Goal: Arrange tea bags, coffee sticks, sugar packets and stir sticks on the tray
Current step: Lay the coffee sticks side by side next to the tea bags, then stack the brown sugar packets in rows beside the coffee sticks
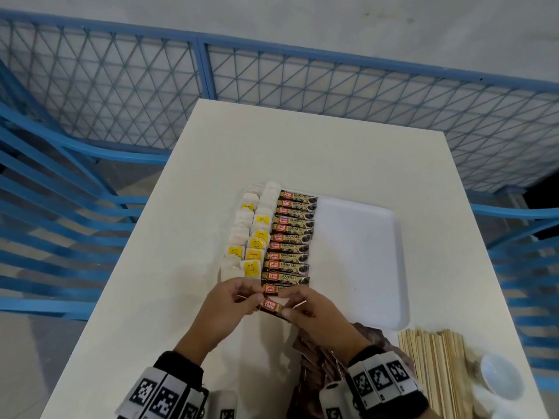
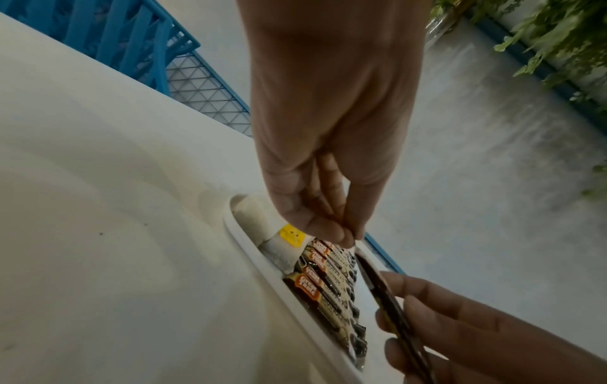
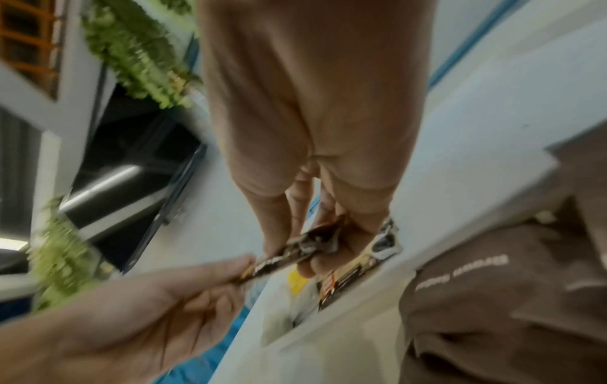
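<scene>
A white tray (image 1: 363,267) lies mid-table. Its left side holds two columns of tea bags (image 1: 251,234) with yellow tags, then a column of brown coffee sticks (image 1: 290,237). My left hand (image 1: 239,297) and right hand (image 1: 302,303) pinch the two ends of one coffee stick (image 1: 272,306) just above the tray's near left edge. The left wrist view shows that coffee stick (image 2: 384,293) edge-on between my left hand (image 2: 348,233) and the right hand's fingers (image 2: 427,311). In the right wrist view my right hand (image 3: 315,249) grips the coffee stick (image 3: 295,249).
Wooden stir sticks (image 1: 435,367) lie in a pile at the near right, beside a small white bowl (image 1: 499,375). Brown sugar packets (image 1: 320,355) sit under my right wrist. The tray's right half (image 1: 363,237) is bare. A blue mesh fence (image 1: 272,80) surrounds the table.
</scene>
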A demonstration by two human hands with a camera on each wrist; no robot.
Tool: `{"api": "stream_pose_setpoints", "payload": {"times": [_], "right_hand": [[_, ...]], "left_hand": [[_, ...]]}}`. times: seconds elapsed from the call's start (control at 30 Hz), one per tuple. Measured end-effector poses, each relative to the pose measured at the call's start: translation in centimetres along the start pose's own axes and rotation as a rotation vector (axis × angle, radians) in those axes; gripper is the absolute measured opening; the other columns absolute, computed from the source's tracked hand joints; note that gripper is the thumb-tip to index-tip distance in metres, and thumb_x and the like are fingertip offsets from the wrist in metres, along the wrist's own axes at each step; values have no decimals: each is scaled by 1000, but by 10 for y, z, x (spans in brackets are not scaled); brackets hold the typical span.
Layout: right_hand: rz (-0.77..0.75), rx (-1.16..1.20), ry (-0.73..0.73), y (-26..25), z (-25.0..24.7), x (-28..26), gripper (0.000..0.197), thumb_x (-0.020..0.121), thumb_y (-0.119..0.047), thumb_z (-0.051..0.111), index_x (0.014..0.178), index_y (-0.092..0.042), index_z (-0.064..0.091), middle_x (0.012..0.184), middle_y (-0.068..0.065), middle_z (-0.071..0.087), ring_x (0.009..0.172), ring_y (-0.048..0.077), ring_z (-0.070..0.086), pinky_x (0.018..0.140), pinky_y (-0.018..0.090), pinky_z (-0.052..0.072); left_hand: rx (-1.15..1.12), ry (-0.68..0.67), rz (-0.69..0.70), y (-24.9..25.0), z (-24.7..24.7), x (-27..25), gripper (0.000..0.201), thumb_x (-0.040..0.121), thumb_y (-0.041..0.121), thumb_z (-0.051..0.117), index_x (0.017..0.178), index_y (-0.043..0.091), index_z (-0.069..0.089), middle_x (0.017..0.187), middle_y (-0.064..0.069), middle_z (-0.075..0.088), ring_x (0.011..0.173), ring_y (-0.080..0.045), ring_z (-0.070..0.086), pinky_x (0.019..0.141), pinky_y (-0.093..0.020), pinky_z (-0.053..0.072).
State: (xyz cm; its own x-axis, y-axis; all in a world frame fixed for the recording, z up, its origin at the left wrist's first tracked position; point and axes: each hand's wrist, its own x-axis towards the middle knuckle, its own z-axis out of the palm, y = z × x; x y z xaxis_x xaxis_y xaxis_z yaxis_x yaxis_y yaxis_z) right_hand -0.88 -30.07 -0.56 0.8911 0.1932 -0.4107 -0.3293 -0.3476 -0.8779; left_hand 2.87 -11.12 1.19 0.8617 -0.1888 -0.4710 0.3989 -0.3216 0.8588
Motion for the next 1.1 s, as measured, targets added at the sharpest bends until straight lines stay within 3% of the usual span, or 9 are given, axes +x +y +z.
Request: {"api": "stream_pose_setpoints", "payload": {"times": [0.1, 0.23, 0.33, 0.43, 0.57, 0.77, 0.93, 1.0, 1.1], "right_hand": [[84, 76, 105, 7, -9, 2, 21, 82, -12, 68, 88, -31, 62, 96, -3, 66, 89, 18, 65, 82, 32, 55], [96, -37, 273, 8, -16, 7, 15, 75, -14, 75, 79, -22, 63, 87, -5, 70, 82, 11, 65, 71, 9, 49], [89, -150, 344, 11, -14, 15, 12, 74, -14, 76, 82, -15, 67, 85, -1, 66, 77, 9, 60, 67, 4, 44], [93, -269, 372, 15, -8, 21, 15, 75, -15, 75, 87, -10, 69, 89, 1, 58, 75, 7, 53, 64, 4, 40], [98, -319, 358, 16, -3, 20, 13, 77, -16, 73, 84, -16, 61, 92, 2, 56, 77, 11, 54, 64, 6, 38], [97, -402, 379, 17, 0, 23, 14, 79, -17, 71, 86, -7, 65, 88, 0, 50, 71, 8, 47, 60, 6, 35], [45, -418, 399, 12, 3, 17, 11, 83, -18, 67, 88, -9, 66, 88, -3, 50, 72, 6, 47, 61, 6, 36], [20, -411, 416, 9, 1, 10, 8, 84, -18, 65, 88, -11, 66, 87, -5, 53, 68, 0, 47, 63, 5, 37], [12, -425, 410, 5, -7, -9, 6, 86, -16, 63, 89, -13, 67, 83, -8, 55, 67, -3, 49, 65, 3, 39]], "left_hand": [[64, 81, 26, -7, 1, 6, 9, 84, 7, 67, 84, 16, 66, 82, -1, 69, 78, -16, 64, 63, -15, 49], [208, 120, 124, -15, 9, 11, 12, 81, 8, 70, 80, 20, 65, 82, 3, 69, 79, -10, 65, 70, -16, 51], [252, 143, 206, -19, 15, 16, 12, 80, 5, 70, 82, 16, 65, 83, 2, 70, 79, -8, 65, 73, -11, 49], [316, 135, 249, -22, 16, 22, 13, 80, 2, 68, 80, 15, 63, 79, 0, 68, 74, -9, 64, 67, -5, 45], [409, 110, 280, -29, 17, 29, 10, 81, 5, 67, 81, 13, 63, 80, 0, 68, 74, -12, 64, 64, -7, 43], [582, 103, 380, -32, 17, 39, 2, 84, 6, 62, 83, 7, 63, 81, 0, 56, 71, -16, 51, 65, -24, 42], [692, 123, 485, -31, 13, 31, 1, 84, 11, 65, 84, 10, 65, 83, -2, 59, 73, -17, 54, 64, -26, 45], [711, 111, 544, -30, 11, 25, 2, 82, 11, 67, 83, 12, 65, 82, -1, 61, 71, -14, 53, 63, -24, 45], [702, -36, 559, -27, 13, 14, 3, 86, 16, 62, 87, 15, 65, 85, 8, 56, 67, -3, 45, 63, -12, 35]]}}
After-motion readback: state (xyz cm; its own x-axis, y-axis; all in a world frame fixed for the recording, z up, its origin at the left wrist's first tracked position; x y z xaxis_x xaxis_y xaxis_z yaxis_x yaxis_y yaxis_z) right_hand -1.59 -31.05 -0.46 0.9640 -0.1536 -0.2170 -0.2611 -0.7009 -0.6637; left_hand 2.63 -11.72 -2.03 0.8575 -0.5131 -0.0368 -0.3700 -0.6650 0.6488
